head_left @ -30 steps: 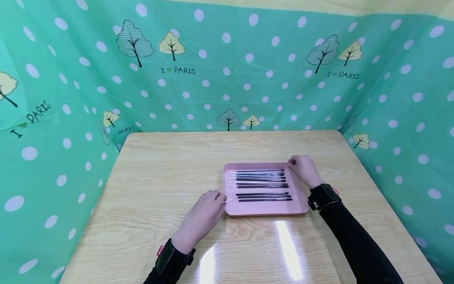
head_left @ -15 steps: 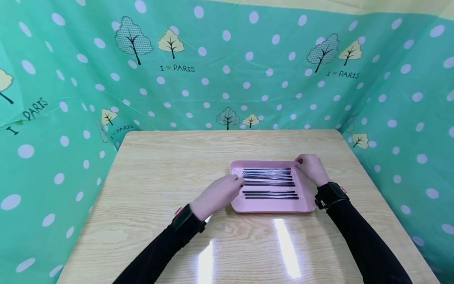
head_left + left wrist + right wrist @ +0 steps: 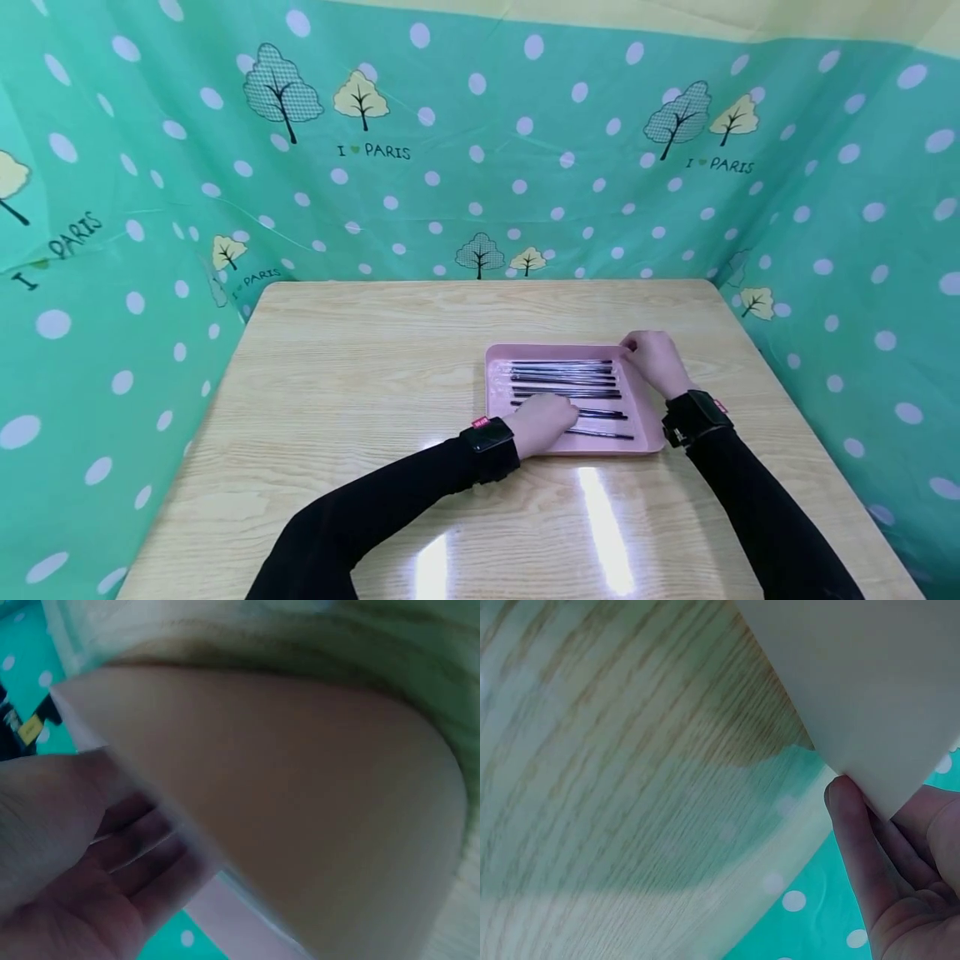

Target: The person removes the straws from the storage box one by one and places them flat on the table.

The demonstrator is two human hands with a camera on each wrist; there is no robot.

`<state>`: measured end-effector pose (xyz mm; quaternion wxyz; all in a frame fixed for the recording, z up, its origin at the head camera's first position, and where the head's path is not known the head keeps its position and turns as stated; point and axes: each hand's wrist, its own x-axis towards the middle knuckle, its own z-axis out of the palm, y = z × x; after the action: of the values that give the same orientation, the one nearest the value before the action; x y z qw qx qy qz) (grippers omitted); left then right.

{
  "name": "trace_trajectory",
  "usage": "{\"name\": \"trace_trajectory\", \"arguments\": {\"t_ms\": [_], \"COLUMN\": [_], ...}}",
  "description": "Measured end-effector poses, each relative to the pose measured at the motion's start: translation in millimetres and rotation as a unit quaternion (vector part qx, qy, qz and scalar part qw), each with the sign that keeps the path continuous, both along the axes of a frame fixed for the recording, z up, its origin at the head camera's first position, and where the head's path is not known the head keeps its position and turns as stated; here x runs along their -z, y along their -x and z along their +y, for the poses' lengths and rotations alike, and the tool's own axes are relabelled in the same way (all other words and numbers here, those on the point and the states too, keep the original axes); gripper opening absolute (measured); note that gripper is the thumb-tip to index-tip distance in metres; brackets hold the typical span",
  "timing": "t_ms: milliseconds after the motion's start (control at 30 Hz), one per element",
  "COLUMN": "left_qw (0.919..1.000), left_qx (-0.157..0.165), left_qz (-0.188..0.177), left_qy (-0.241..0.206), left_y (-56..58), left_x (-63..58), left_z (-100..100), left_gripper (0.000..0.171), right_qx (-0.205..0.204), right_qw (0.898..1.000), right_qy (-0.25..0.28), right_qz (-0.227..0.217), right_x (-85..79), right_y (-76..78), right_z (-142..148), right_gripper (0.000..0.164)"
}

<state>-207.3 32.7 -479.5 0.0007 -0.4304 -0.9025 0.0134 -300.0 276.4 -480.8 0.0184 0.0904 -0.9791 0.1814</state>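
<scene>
A pink tray [image 3: 498, 354] sits on the table, holding several thin dark sticks [image 3: 566, 392] in shiny clear wrapping, laid side by side. My left hand [image 3: 543, 421] reaches over the front part of the tray with bent fingers, right at the front sticks. One stick [image 3: 600, 433] lies apart from the others, near the tray's front wall, its left end under that hand. In the left wrist view the tray wall hides the fingertips, and I cannot tell whether they grip a stick. My right hand [image 3: 656, 362] pinches the tray's far right corner, seen from below in the right wrist view [image 3: 900, 862].
The pale wood-grain table [image 3: 360, 367] extends around the tray, with bright light reflections near its front. A green dotted curtain [image 3: 420, 200] with tree prints surrounds the back and both sides.
My left hand has moved from the tray's left edge rightward and over the front sticks. The front sticks now lie spread apart. Between the first two frames the tray shifted slightly right; my right hand stays at its corner.
</scene>
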Motion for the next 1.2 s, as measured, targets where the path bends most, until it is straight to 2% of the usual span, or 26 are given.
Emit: {"name": "trace_trajectory", "arguments": {"t_ms": [133, 300, 433, 633, 767, 933, 1067, 1200], "left_qw": [0.9999, 0.9999, 0.9997, 0.9996, 0.9995, 0.9988, 0.9964, 0.9931], "left_qx": [0.003, 0.015, 0.019, 0.012, 0.005, -0.005, -0.027, -0.046], "left_qz": [0.016, 0.008, 0.001, 0.011, 0.021, 0.037, 0.077, 0.105], "left_qy": [0.004, -0.004, -0.014, -0.023, -0.022, -0.03, -0.023, -0.021], "left_y": [-3.7, -3.3, -1.1, 2.1, 1.3, -2.6, -6.0, -5.8], "left_x": [2.1, 1.5, 4.6, 8.8, 7.1, -8.4, -29.9, -47.5], "left_z": [4.2, 3.8, 4.4, 5.1, 1.8, -6.4, -16.1, -33.9], "left_gripper": [0.017, 0.018, 0.016, 0.018, 0.019, 0.019, 0.019, 0.02], "right_qx": [-0.004, -0.013, -0.01, -0.004, -0.01, -0.014, -0.016, -0.015], "right_qw": [1.0, 1.0, 1.0, 1.0, 1.0, 1.0, 1.0, 1.0], "right_qy": [0.004, 0.007, 0.004, 0.009, 0.007, 0.009, 0.011, 0.013], "right_qz": [0.012, 0.023, 0.013, 0.001, 0.003, 0.006, 0.011, 0.014], "right_x": [2.1, 1.7, 0.7, -1.9, -2.7, -3.1, -1.3, -0.9], "right_y": [0.2, 0.0, 0.4, 2.0, 3.7, 3.9, 2.2, 0.8], "right_z": [-1.7, -2.8, -2.0, -1.9, -2.5, -1.8, 0.5, 1.0], "right_gripper": [0.013, 0.012, 0.013, 0.014, 0.014, 0.013, 0.012, 0.012]}}
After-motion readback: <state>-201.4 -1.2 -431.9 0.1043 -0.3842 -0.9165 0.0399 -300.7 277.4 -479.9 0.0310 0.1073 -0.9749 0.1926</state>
